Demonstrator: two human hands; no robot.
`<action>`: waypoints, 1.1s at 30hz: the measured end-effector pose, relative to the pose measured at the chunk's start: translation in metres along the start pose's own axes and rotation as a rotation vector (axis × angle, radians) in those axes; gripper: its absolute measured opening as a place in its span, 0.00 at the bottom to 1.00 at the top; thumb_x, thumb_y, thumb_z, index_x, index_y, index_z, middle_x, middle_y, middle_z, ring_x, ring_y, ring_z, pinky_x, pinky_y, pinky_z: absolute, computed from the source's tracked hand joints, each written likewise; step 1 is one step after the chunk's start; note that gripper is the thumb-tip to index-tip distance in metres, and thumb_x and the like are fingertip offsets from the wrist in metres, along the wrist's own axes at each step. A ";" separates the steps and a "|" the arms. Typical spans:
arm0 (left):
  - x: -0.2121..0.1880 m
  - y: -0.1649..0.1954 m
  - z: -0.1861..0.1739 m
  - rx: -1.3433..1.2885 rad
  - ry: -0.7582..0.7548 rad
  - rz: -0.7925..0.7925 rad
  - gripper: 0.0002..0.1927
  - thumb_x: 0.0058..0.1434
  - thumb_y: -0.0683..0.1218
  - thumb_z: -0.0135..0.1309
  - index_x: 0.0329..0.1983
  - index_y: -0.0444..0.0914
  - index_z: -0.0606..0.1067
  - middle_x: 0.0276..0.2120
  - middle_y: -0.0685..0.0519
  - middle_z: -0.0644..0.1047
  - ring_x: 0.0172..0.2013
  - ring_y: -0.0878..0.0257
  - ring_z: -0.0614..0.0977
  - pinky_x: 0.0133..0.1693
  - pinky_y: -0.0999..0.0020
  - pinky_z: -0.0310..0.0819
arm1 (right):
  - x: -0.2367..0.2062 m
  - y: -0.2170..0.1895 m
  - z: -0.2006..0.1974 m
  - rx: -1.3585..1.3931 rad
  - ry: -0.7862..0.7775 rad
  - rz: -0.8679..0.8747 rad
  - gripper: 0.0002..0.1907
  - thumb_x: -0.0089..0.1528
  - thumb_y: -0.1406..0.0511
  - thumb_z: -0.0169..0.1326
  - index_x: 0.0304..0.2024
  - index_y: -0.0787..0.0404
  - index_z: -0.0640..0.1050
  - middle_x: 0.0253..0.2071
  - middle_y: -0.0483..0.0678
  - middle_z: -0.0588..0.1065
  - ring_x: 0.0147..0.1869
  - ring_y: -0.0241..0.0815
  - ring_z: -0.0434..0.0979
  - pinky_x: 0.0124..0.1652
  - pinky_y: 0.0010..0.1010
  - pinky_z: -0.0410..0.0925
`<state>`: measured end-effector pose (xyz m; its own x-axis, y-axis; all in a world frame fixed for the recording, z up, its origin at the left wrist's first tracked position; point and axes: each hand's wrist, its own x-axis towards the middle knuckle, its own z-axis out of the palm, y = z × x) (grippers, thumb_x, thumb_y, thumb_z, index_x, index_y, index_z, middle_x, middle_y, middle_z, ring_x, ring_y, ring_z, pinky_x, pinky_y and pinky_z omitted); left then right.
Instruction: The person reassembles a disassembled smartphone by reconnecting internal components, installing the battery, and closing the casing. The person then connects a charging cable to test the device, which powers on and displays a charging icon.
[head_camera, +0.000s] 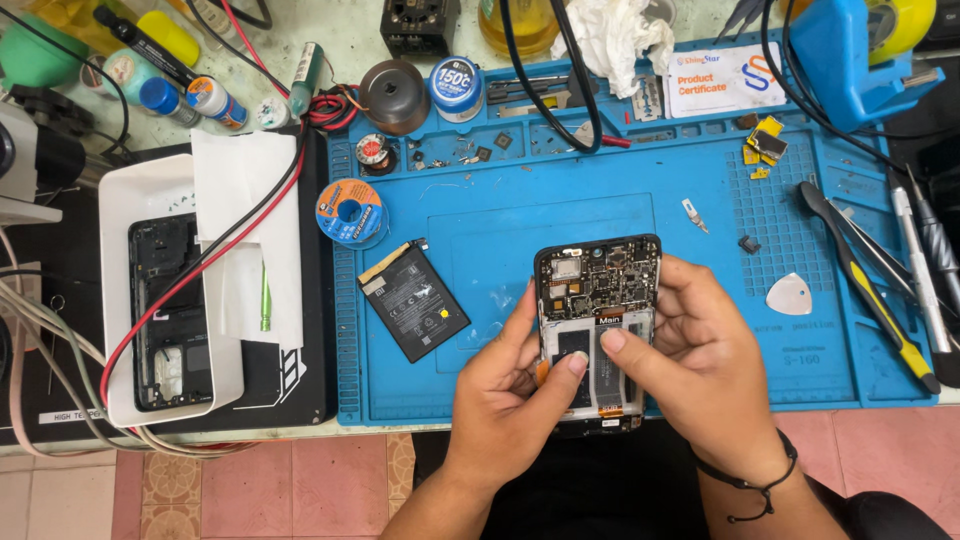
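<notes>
The opened phone (598, 330), with its back cover off and its circuit board bare, is held in the air above the near edge of the blue mat (500, 250), so a slip of the fingers could let it fall to the tiled floor (250, 490) below; I judge this the main risk, because nothing supports it from under. A second risk is the thumbs: both press on the white area in the middle of the phone, just below the exposed board, and too much force there could bend a thin cable or a small part (it is too small to tell exactly what lies under them). The left hand (510, 385) is curled around the left side of the phone, its thumb laid across the middle. The right hand (700, 345) is closed on the right side, fingers wrapped along the edge, thumb pointing inward and nearly meeting the other. A loose black battery (413, 300) lies on the mat to the left, well apart from the hands.
</notes>
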<state>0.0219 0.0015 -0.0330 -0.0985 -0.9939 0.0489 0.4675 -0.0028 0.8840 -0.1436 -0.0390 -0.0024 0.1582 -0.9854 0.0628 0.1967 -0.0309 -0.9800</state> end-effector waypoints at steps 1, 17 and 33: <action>0.000 0.000 0.000 0.002 0.003 0.002 0.38 0.69 0.30 0.49 0.80 0.31 0.49 0.61 0.40 0.76 0.58 0.63 0.78 0.60 0.69 0.73 | 0.001 0.000 -0.001 0.025 0.018 0.014 0.27 0.61 0.77 0.55 0.63 0.72 0.66 0.58 0.58 0.75 0.61 0.41 0.77 0.58 0.30 0.72; 0.001 -0.001 0.002 -0.057 0.020 -0.013 0.39 0.69 0.30 0.48 0.80 0.31 0.48 0.61 0.39 0.76 0.58 0.62 0.78 0.59 0.68 0.73 | -0.002 0.005 -0.015 -0.033 0.115 0.066 0.25 0.61 0.77 0.55 0.62 0.72 0.70 0.51 0.54 0.78 0.53 0.38 0.79 0.52 0.27 0.72; -0.002 -0.003 0.002 0.016 0.030 0.029 0.38 0.69 0.30 0.49 0.79 0.30 0.50 0.61 0.39 0.77 0.57 0.61 0.79 0.58 0.68 0.75 | -0.004 0.007 -0.022 -0.107 0.195 0.040 0.16 0.61 0.77 0.58 0.52 0.73 0.77 0.47 0.54 0.80 0.50 0.39 0.81 0.51 0.28 0.75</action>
<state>0.0184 0.0033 -0.0349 -0.0588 -0.9964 0.0615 0.4556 0.0280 0.8897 -0.1643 -0.0388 -0.0138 -0.0281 -0.9996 -0.0042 0.0889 0.0016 -0.9960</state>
